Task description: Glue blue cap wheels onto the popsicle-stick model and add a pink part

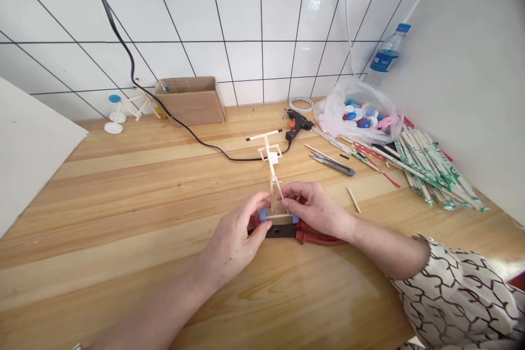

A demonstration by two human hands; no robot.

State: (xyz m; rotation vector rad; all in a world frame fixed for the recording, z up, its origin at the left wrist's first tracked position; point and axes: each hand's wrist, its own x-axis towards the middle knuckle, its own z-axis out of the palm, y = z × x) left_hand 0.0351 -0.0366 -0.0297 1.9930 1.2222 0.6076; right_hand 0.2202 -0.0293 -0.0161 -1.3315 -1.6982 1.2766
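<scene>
A small tricycle-like model built from pale wooden sticks stands on the wooden table, with a dark-tipped crossbar at its far end and a white cap under its middle. At its near end, a stick axle has a blue bottle cap at each end. My left hand pinches the left cap end of the axle between thumb and fingers. My right hand closes its thumb and fingertips on the right slanting stick, close above the other cap. Red-handled pliers lie just below the axle, partly covered by my hands.
Beyond my right hand lie a black glue gun, thread snips and a loose stick. Farther right are a bag of bottle caps and wrapped chopsticks. A cardboard box, another stick model and a black cord are left.
</scene>
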